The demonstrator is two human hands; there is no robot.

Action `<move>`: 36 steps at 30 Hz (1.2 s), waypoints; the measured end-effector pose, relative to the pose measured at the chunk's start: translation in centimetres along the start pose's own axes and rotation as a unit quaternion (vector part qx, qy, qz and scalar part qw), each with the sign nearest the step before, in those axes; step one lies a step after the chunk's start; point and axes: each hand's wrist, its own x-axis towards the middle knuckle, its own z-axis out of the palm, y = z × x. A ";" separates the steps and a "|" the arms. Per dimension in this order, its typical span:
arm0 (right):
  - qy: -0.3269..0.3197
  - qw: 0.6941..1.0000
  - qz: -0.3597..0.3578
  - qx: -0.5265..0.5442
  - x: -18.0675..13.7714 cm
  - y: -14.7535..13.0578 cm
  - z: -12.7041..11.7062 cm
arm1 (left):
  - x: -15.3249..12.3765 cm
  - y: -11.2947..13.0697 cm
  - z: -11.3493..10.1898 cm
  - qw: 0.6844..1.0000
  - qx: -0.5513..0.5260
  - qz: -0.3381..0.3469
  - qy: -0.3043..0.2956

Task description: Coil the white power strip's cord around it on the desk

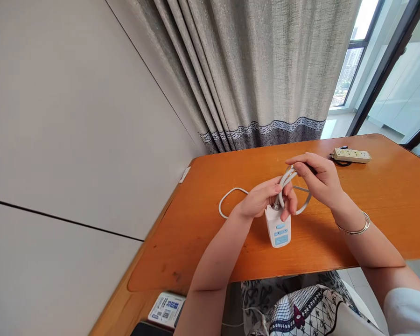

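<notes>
A white power strip [278,229] with light blue socket panels hangs below my left hand [266,196], over the wooden table. My left hand is closed around a folded bunch of its white cable [286,180], near where the cable enters the strip. At the top of the bunch, my right hand [315,175] pinches the looped cable between thumb and fingers. One loose loop of cable curves to the left of my left hand, and another hangs under my right hand. My fingers hide part of the bunch, and the plug cannot be made out.
The orange-brown wooden table [196,252] spans the area in front of me. A second, cream power strip [352,155] with a dark cord lies at the back right. Below the left edge sits a white labelled box [166,308]. A grey curtain [266,70] hangs behind.
</notes>
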 end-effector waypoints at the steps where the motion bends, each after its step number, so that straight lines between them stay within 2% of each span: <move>1: -0.005 1.000 0.000 -0.003 0.0 0.0 0.0 | 0.0 0.0 0.0 1.000 -0.004 -0.001 0.005; 6: -0.027 0.999 -0.013 -0.013 0.1 0.0 0.0 | 0.2 0.2 0.3 0.999 -0.023 -0.035 0.025; 9: -0.031 0.999 -0.006 -0.010 0.1 0.1 0.1 | 0.2 0.1 0.5 0.998 -0.033 -0.032 0.034; 12: -0.041 0.999 0.023 0.016 0.2 0.5 0.1 | 0.2 0.0 0.6 0.998 -0.026 -0.014 0.050; 16: -0.121 0.984 0.093 0.097 0.5 1.0 -0.5 | 0.3 0.0 0.6 0.998 -0.010 0.019 0.066; 18: -0.140 0.978 0.110 0.111 0.6 1.1 -0.8 | 0.3 0.1 0.4 0.997 -0.007 0.024 0.071; 23: -0.082 0.988 0.095 0.090 0.4 1.0 -0.8 | 0.2 0.3 0.3 0.997 0.004 0.000 0.074; 26: -0.071 0.985 0.093 0.126 0.2 1.1 -0.3 | 0.1 0.6 0.6 0.998 -0.017 -0.004 0.060; 32: -0.078 0.960 0.132 0.233 0.4 1.9 0.4 | 0.0 0.7 0.9 0.995 -0.028 0.062 0.075; 36: -0.039 0.954 0.155 0.255 0.2 1.6 1.2 | -0.1 0.5 0.5 0.994 0.001 0.082 0.066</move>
